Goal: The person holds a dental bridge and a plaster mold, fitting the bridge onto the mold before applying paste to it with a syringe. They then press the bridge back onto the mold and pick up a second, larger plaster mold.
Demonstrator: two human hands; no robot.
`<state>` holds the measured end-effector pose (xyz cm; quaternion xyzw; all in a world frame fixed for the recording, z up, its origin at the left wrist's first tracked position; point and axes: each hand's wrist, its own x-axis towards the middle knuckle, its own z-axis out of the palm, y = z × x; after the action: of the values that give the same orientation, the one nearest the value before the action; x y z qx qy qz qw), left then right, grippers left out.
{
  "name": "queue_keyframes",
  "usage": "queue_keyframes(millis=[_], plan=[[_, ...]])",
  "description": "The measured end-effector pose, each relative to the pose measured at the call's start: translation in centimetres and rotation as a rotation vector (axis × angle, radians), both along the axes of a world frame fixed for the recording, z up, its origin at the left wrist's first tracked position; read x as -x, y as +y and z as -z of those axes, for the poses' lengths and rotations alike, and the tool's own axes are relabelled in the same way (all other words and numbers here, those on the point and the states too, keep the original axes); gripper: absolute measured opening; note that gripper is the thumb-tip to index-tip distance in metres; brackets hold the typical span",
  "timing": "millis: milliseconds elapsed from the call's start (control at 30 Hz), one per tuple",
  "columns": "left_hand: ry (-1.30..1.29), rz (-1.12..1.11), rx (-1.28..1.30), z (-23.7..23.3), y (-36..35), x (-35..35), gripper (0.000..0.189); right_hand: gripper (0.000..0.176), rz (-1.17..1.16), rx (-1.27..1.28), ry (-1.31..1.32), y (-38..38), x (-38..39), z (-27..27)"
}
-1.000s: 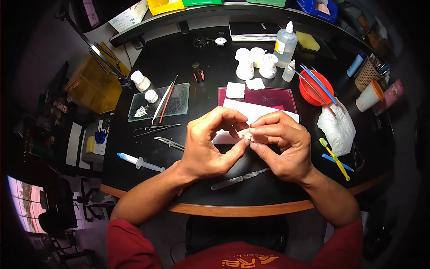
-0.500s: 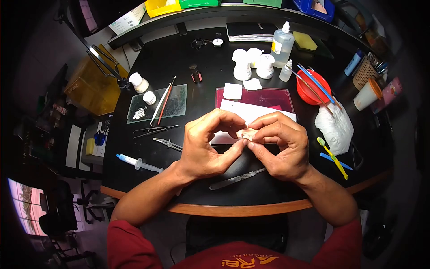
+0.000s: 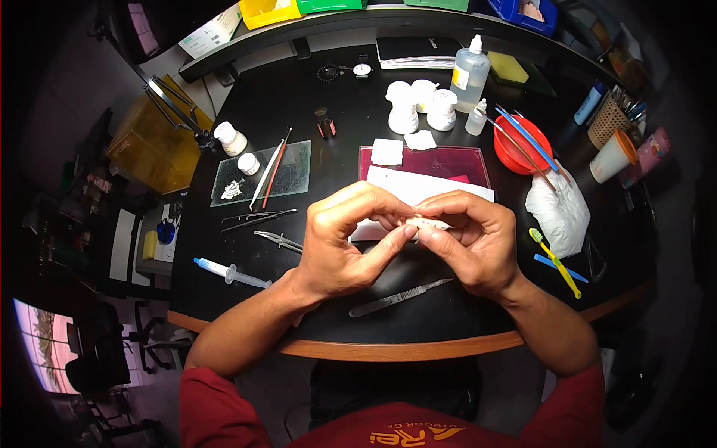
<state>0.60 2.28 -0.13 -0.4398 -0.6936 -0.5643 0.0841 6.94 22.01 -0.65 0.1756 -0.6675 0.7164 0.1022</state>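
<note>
Between both hands, above the middle of the desk, is a small pale dental model (image 3: 426, 222) with what looks like a row of teeth. My left hand (image 3: 345, 237) pinches its left end between thumb and fingers. The fingers of my right hand (image 3: 478, 240) are curled behind its right side, with the thumb pressed to the front. Much of the piece is hidden by fingertips. Below the hands a scalpel (image 3: 399, 298) lies on the black desk. White paper (image 3: 441, 184) on a dark red glass slab (image 3: 463, 159) is just beyond them.
To the left are a glass slab (image 3: 297, 175) with instruments, tweezers (image 3: 278, 240) and a syringe (image 3: 231, 273). White jars (image 3: 404, 112), a clear bottle (image 3: 470, 78) and a red bowl (image 3: 510, 155) stand at the back. A yellow toothbrush (image 3: 556, 265) and crumpled white wrap (image 3: 559, 213) are at right.
The dental model has turned between my fingers, so a longer pale edge shows toward the right. My right fingers have shifted their hold slightly; the forearms stay nearly in place.
</note>
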Motion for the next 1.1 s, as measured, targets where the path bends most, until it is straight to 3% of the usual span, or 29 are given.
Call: queue_keyframes(millis=[233,633,1100], plan=[[-0.181,-0.012,-0.002,-0.58,-0.16,-0.93,0.022,0.022,-0.053,0.071,-0.133,0.27,-0.03,-0.23],[-0.152,0.034,-0.009,-0.17,-0.25,-0.51,0.027,0.029,-0.069,0.119,-0.152,0.13,0.06,-0.02],[-0.108,0.015,-0.014,-0.08,-0.10,-0.24,0.019,0.029,-0.066,0.072,-0.113,0.27,0.09,0.23]])
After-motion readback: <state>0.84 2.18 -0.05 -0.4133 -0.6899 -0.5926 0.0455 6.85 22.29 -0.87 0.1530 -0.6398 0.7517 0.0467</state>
